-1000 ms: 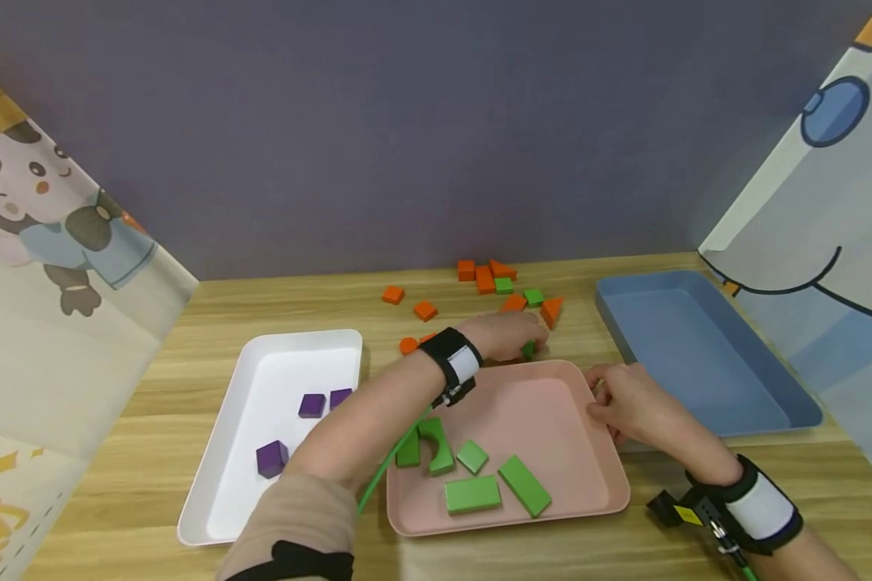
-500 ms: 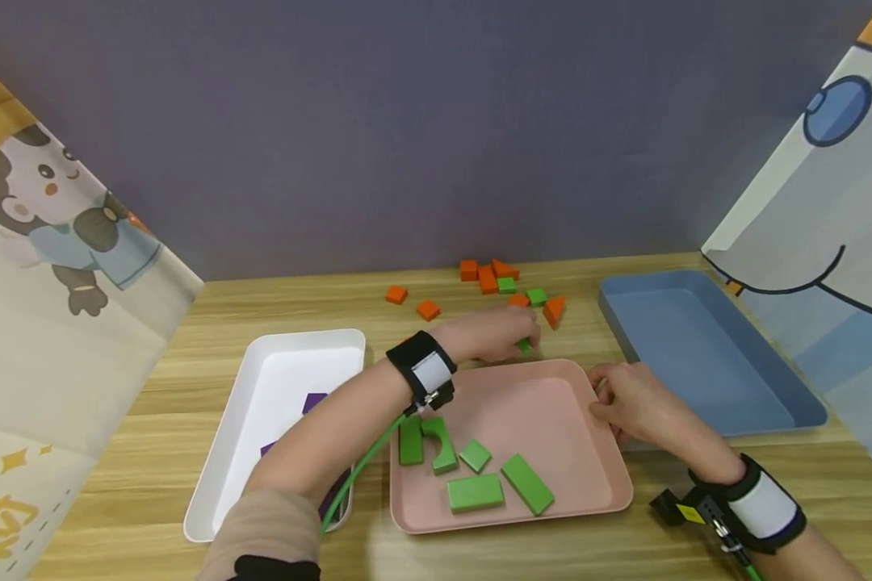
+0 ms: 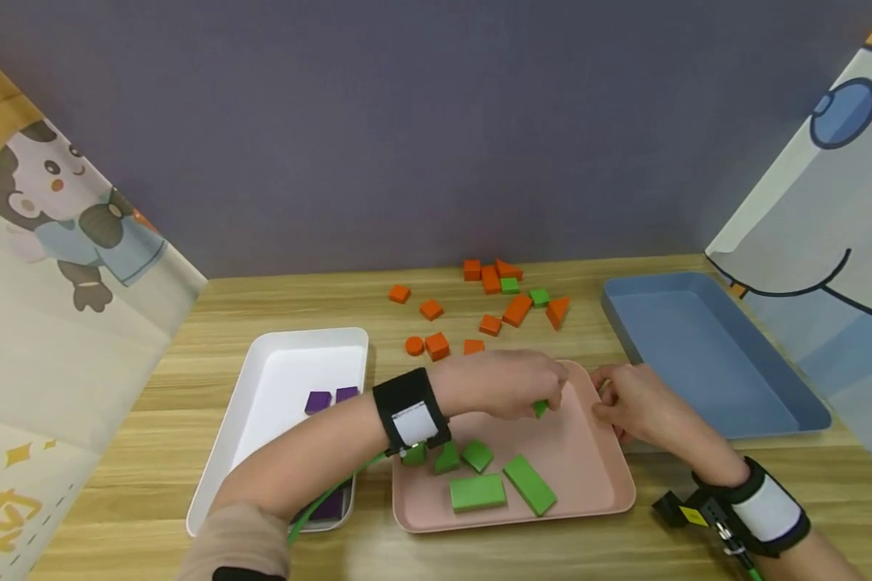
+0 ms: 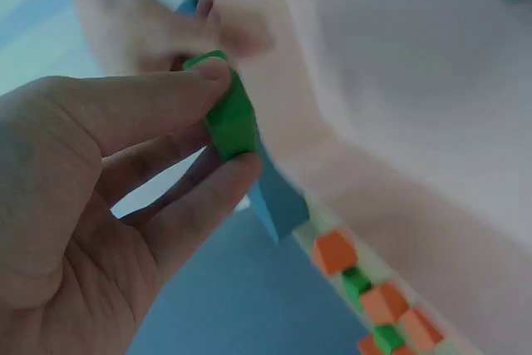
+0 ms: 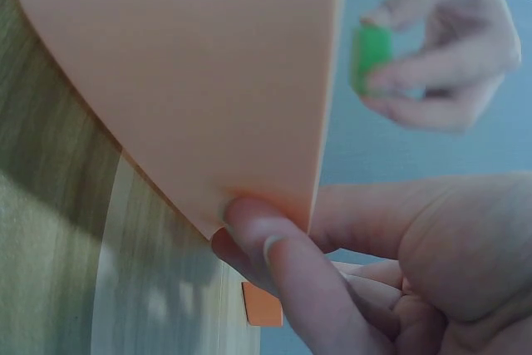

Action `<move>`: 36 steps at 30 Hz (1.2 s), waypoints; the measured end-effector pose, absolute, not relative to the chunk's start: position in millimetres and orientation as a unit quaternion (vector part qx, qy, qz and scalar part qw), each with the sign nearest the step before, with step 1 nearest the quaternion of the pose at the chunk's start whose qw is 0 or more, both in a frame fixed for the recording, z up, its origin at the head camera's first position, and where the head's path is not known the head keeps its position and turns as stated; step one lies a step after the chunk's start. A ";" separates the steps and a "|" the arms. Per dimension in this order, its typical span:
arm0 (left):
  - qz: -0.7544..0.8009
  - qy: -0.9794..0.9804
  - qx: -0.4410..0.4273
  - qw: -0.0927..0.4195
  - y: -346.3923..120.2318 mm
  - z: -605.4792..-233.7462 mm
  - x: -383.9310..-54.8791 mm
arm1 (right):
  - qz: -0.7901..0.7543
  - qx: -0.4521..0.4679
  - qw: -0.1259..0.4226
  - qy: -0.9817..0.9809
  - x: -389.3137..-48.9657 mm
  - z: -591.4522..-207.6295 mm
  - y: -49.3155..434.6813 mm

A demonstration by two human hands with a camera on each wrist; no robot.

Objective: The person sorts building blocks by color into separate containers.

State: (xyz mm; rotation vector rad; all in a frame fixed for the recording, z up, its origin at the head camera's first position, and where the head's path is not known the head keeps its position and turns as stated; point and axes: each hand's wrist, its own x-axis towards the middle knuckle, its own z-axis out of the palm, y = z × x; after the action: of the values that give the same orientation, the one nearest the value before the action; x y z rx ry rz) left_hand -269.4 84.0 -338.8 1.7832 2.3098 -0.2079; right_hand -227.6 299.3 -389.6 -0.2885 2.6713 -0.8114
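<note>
1. A green block (image 4: 233, 118) is raised over the pink tray (image 3: 577, 452), toward its far right corner; in the right wrist view it shows above the rim.
2. The left hand (image 3: 505, 383) has its grip closed about this block, thumb on one side and fingertips on the other.
3. The right hand (image 3: 635, 403) pinches the pink tray's right edge, just short of the far right corner, its grip on the rim.
4. Five green pieces (image 3: 477, 493) lie in the pink tray, along its near edge and toward its left edge; two are partly covered by the left wrist.
5. Beyond the tray's far edge, orange blocks (image 3: 517, 311) are scattered up to the far edge of the tabletop (image 3: 138, 452), with two small green blocks (image 3: 539, 298) among them.
6. Left of the pink tray, the white tray (image 3: 291, 363) carries purple blocks (image 3: 318, 402) by its right edge, those at its near right corner partly hidden by the forearm.
7. The blue tray (image 3: 712, 363) sits toward the tabletop's far right corner.
</note>
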 end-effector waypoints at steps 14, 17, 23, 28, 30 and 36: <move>-0.063 0.785 0.591 0.175 73.6 -370.1 -245.0 | -0.276 -0.110 0.159 0.941 -227.7 -391.5 298.9; -0.066 0.784 0.595 0.163 74.3 -374.2 -244.5 | -0.270 -0.115 0.151 0.944 -227.6 -391.7 298.8; -0.081 0.792 0.584 0.161 76.1 -376.8 -243.3 | -0.270 -0.113 0.155 0.944 -228.3 -390.7 299.2; -0.072 0.798 0.575 0.167 77.1 -378.4 -244.0 | -0.273 -0.110 0.159 0.943 -228.6 -390.3 299.0; -0.069 0.800 0.571 0.171 77.9 -378.5 -243.9 | -0.273 -0.109 0.160 0.942 -228.7 -390.4 299.1; -0.067 0.802 0.566 0.179 79.0 -378.7 -243.6 | -0.271 -0.111 0.160 0.943 -228.5 -390.2 299.1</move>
State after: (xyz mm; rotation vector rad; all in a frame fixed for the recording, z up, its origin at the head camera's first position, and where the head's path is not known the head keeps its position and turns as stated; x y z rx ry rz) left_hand -243.6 79.0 -378.7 1.6015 2.2669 -0.1889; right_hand -228.5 299.1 -390.2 -0.3157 2.6927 -0.7741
